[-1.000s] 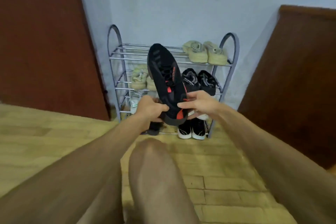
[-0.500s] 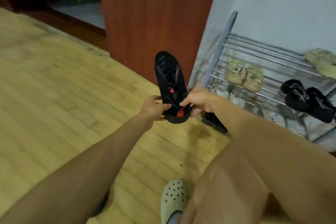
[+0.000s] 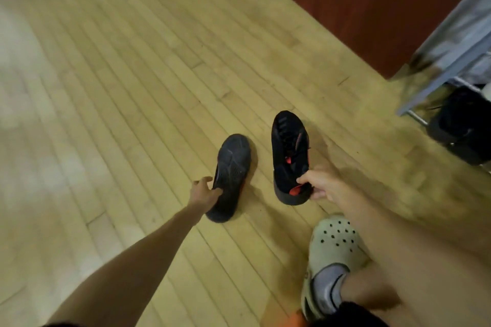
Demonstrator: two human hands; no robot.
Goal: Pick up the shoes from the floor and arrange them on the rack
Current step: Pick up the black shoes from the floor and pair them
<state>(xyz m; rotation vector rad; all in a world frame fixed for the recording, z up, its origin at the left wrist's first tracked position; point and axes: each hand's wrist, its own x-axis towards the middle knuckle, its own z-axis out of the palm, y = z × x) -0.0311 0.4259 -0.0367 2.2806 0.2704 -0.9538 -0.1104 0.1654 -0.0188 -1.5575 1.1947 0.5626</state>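
Two bare hands reach for a pair of black shoes over a wooden floor, seen from above

The right hand pinches the heel of a black shoe with red accents, thumb on the inside of the collar and fingers wrapped behind; its toe points away, and whether its sole touches the boards I cannot tell. Just left of it a second black shoe lies sole-up on the floor, toe pointing far. The left hand touches this shoe's left edge near the heel, fingers loosely spread and curling onto it, not yet closed around it. At the far right stands the corner of a metal rack with another dark shoe on its lowest level. Near right, the person's foot wears a pale clog over a grey sock. A reddish-brown wooden panel rises at the far side
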